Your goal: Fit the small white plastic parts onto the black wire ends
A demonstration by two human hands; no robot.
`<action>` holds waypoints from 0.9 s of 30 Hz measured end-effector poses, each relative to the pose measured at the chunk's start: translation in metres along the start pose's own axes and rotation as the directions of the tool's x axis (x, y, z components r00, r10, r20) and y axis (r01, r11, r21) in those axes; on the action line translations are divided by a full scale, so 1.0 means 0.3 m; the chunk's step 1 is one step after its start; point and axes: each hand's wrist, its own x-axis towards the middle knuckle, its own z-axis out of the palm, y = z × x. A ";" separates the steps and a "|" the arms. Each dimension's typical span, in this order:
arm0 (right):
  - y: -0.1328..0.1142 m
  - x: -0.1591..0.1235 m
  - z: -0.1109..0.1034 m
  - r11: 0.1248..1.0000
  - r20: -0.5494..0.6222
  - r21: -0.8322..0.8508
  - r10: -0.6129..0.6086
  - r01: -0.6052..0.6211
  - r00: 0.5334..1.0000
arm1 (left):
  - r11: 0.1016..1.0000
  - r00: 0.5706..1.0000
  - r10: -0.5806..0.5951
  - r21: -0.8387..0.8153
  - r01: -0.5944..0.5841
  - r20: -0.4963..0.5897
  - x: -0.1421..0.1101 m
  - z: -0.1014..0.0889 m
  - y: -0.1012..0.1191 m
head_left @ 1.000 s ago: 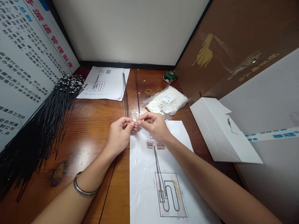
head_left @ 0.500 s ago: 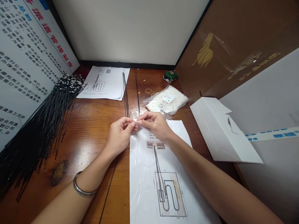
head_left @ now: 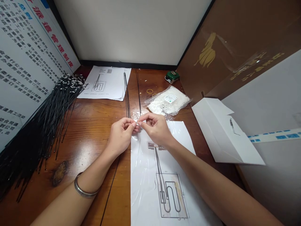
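My left hand (head_left: 121, 135) and my right hand (head_left: 155, 127) meet fingertip to fingertip over the top edge of a printed drawing sheet (head_left: 145, 185). Both are closed in a pinch. A tiny white piece (head_left: 137, 123) shows between the fingertips, too small to make out its kind. Just beyond my left hand lie several thin black wires (head_left: 127, 97), their near ends hidden by the fingers. More dark wire (head_left: 138, 91) runs up the table beyond my right hand. A clear plastic bag of small white parts (head_left: 168, 100) lies beyond my right hand.
On the left lies a big bundle of black wires (head_left: 54, 113) with white ends. A second drawing sheet (head_left: 103, 83), a green tape measure (head_left: 171, 77) and a yellow rubber band (head_left: 150, 91) lie farther back. A folded white card box (head_left: 221, 131) stands at right, beside a brown panel (head_left: 225, 40).
My right hand's fingers have shifted slightly at the pinch, and a little more of the white piece shows. Otherwise the scene stays the same.
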 end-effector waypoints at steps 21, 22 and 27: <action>-0.017 -0.011 0.004 0.998 0.005 -0.033 -0.049 0.049 0.999 | 0.998 1.000 -0.023 -0.055 0.023 0.002 -0.003 -0.004 0.000; -0.018 -0.009 0.005 0.999 0.018 0.034 -0.004 0.003 1.000 | 0.998 1.000 -0.023 -0.061 0.023 0.002 -0.002 -0.004 0.001; -0.022 0.002 0.014 0.909 0.088 0.347 0.213 -0.230 0.973 | 0.997 1.000 -0.019 -0.081 0.017 -0.025 0.003 -0.002 0.006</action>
